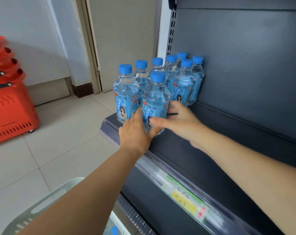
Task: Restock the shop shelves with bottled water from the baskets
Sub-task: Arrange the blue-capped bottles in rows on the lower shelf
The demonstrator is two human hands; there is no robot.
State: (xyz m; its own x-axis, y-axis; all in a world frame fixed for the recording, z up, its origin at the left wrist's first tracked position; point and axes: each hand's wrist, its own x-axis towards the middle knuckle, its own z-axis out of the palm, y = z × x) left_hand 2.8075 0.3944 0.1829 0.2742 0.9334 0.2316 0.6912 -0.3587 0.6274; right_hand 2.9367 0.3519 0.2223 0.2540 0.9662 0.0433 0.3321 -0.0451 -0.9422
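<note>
Standing at the left end of the dark shelf (211, 150), the front bottle (155, 102) touches seven other blue-capped bottles (184, 82) behind it. Around its lower left side curls the left grip (135, 131), thumb at the base. The right grip (181, 121) clasps its right side, thumb across the label. Stacked red baskets (8, 99) stand on the tiled floor (59, 150), well apart.

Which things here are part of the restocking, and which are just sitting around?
In the job: front soda-water bottle, gripped by left hand and right hand; other shelved bottles; dark shelf; grey basket.
Lying about: stacked red baskets; door.
</note>
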